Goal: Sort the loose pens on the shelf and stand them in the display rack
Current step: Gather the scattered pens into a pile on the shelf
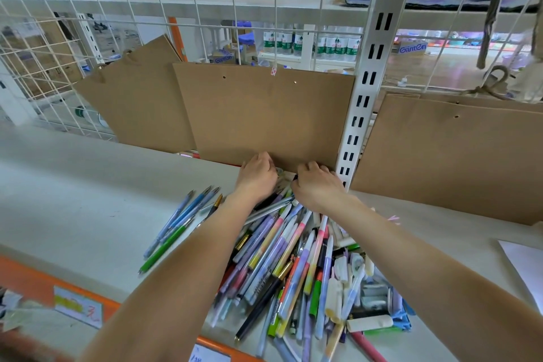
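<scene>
A big heap of loose pens in many colours lies on the pale shelf, reaching from the front edge toward the back. A small separate group of blue and green pens lies side by side left of the heap. Both hands are at the back of the shelf, just past the heap. My left hand is knuckles up with curled fingers over a small pale object that I cannot identify. My right hand pinches a dark pen tip. No display rack is plainly visible.
Brown paper bags lean against the wire grid behind the hands, and another bag stands at the right. A white slotted upright rises beside my right hand. Erasers and caps lie right of the heap. The orange shelf edge carries labels.
</scene>
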